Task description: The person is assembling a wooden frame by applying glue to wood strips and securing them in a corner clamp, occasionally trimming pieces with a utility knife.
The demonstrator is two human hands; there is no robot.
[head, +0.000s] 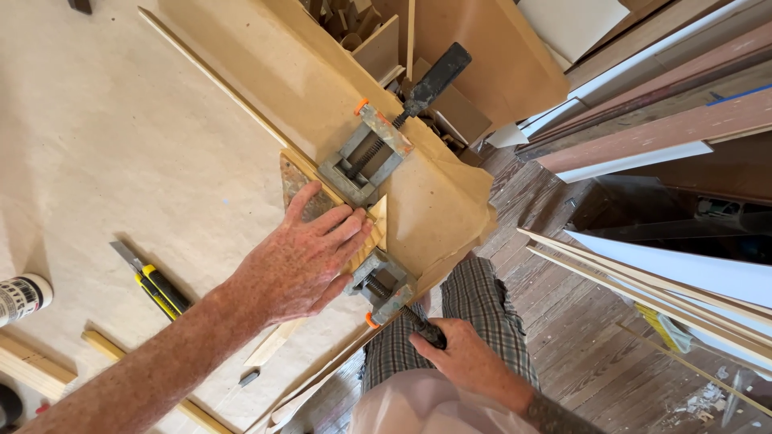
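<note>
A grey metal corner clamp (366,165) with orange tips is fixed at the corner of a paper-covered workbench (121,137). It holds two thin wooden strips (241,100) meeting at a mitred joint (376,219). My left hand (301,257) lies flat on the wood by the joint, fingers spread toward the clamp. My right hand (458,354) is closed around the black screw handle (426,329) of the near clamp jaw (386,289), below the bench edge. The far screw handle (434,80) sticks out free.
A yellow and black utility knife (153,281) lies on the bench left of my forearm. A white cylindrical container (22,297) and wooden offcuts (36,366) sit at the left edge. Boards and long mouldings (667,120) lean at right over a plank floor (579,337).
</note>
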